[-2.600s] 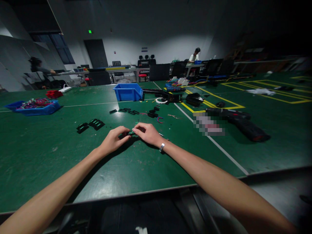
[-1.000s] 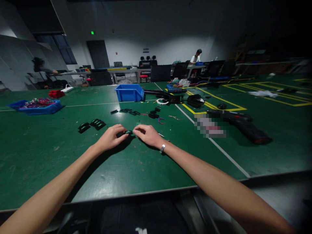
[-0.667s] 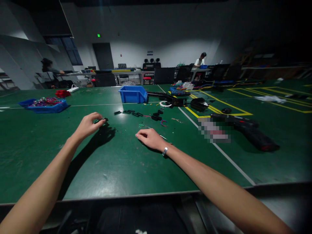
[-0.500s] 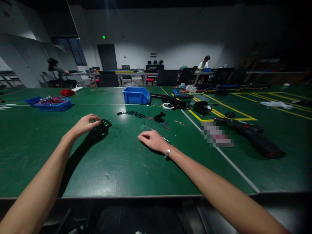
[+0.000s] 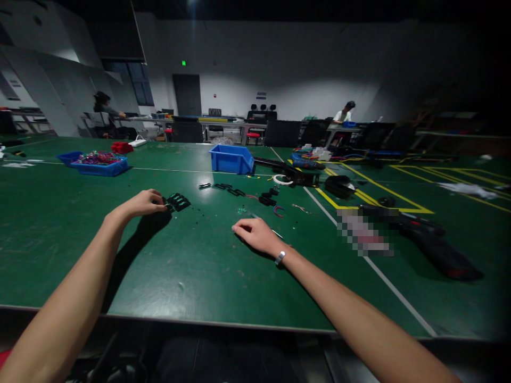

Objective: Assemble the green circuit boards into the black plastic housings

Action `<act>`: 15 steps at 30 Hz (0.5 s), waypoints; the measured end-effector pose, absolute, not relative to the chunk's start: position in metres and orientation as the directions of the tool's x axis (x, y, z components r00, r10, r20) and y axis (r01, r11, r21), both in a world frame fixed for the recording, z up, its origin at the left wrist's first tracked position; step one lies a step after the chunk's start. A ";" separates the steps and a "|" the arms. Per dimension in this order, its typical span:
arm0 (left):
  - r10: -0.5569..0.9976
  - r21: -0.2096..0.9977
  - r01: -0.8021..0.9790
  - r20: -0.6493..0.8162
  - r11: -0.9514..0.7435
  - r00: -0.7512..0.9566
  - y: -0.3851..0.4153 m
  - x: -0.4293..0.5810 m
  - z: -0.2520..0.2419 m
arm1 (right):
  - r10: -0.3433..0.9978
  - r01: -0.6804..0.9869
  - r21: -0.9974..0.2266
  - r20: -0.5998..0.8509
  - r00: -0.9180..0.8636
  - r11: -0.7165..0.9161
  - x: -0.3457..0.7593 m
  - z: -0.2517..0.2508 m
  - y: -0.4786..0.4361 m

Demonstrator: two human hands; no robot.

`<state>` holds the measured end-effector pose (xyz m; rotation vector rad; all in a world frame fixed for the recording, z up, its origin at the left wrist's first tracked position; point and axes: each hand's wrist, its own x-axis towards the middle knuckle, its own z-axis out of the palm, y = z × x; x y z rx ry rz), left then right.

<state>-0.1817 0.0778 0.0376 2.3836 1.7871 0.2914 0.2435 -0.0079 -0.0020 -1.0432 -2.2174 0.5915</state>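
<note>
My left hand [image 5: 147, 203] is above the green table at the left, thumb and fingers closed at the near left edge of a group of small black pieces with green parts [image 5: 179, 201]. Whatever lies between the fingertips is too small to make out. Curled on the tabletop, my right hand [image 5: 257, 234] has its thumb against its fingers, and anything inside is hidden. Just beyond it lies a thin shiny rod [image 5: 277, 234], partly covered by the hand. Small green bits [image 5: 241, 210] are scattered past the fingertips.
A blue bin [image 5: 232, 159] stands farther back, near black frames [image 5: 229, 189] and black parts with wires [image 5: 267, 199]. A blue tray [image 5: 99, 167] of colourful pieces is at left. At right lies a black power tool [image 5: 435, 244]. Two people sit in the background.
My left hand has come down slightly to the edge of the black pieces. The right hand stays in place on the table. The whole view has shifted a little.
</note>
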 end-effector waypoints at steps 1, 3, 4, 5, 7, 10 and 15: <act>0.962 0.233 0.933 0.064 -0.274 0.267 0.079 -0.182 0.036 | 0.797 0.524 -0.616 0.333 -0.504 0.588 0.243 -0.002 -0.008; 0.966 0.232 0.938 0.061 -0.259 0.251 0.080 -0.184 0.033 | 0.797 0.524 -0.617 0.329 -0.506 0.587 0.244 -0.002 -0.008; 0.968 0.229 0.940 0.058 -0.252 0.245 0.081 -0.186 0.031 | 0.797 0.524 -0.617 0.328 -0.507 0.587 0.244 -0.002 -0.008; 0.969 0.227 0.942 0.053 -0.246 0.241 0.082 -0.187 0.030 | 0.796 0.524 -0.616 0.329 -0.508 0.589 0.244 -0.002 -0.008; 0.970 0.221 0.945 0.040 -0.241 0.238 0.084 -0.190 0.027 | 0.794 0.523 -0.613 0.333 -0.508 0.592 0.244 -0.001 -0.009; 0.971 0.206 0.949 0.035 -0.238 0.236 0.086 -0.192 0.026 | 0.791 0.519 -0.612 0.337 -0.511 0.596 0.244 -0.001 -0.009; 0.971 0.207 0.949 0.038 -0.239 0.236 0.083 -0.191 0.028 | 0.794 0.517 -0.621 0.328 -0.511 0.589 0.245 -0.002 -0.009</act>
